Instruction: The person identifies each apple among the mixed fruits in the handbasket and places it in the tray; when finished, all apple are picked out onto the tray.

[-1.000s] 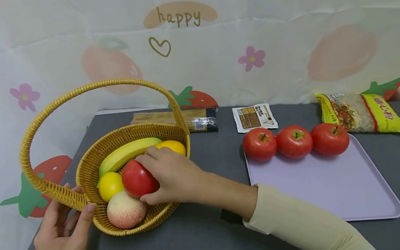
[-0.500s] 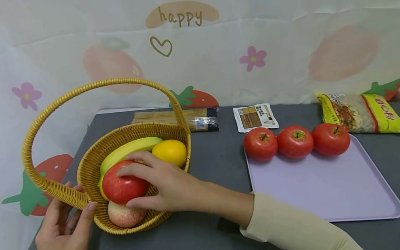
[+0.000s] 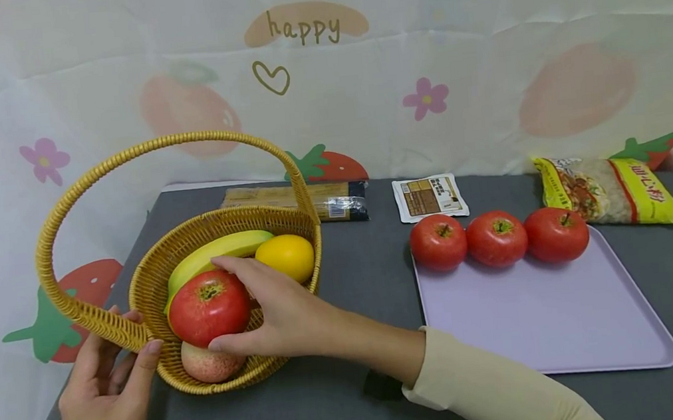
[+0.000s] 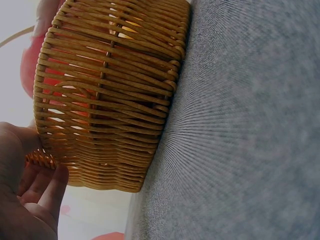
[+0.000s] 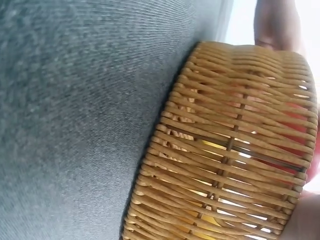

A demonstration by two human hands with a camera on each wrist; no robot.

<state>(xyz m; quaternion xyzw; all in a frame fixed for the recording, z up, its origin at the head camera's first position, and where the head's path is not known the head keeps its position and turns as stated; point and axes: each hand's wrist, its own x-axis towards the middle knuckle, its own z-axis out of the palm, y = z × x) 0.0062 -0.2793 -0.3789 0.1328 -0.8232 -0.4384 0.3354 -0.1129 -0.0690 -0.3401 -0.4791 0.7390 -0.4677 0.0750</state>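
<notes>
Over the wicker basket [image 3: 249, 380] in the head view, my right hand [image 3: 279, 305] grips a red apple [image 3: 208, 308] from its right side, stem facing up. Below the apple is a speckled peach [image 3: 212, 363], partly covered. A banana [image 3: 226, 248] and a yellow lemon-like fruit [image 3: 286, 257] lie at the basket's back; another yellow fruit is almost wholly hidden behind the apple. My left hand [image 3: 108, 397] pinches the basket's left rim where the handle joins. In the left wrist view the fingers of that hand [image 4: 35, 195] lie around the basket's edge.
On the right stands a lilac tray [image 3: 563, 323] with three red apples [image 3: 496, 239] along its back edge. Behind it are a small white packet [image 3: 429, 198] and a yellow noodle bag [image 3: 611, 191]. A long noodle pack [image 3: 336, 202] lies behind the basket, whose handle [image 3: 180, 139] arches high.
My right hand has lifted the apple a little and shifted it left, turning it until its stem faces up. The lemon-like fruit at the back shows more. My left hand stays on the rim.
</notes>
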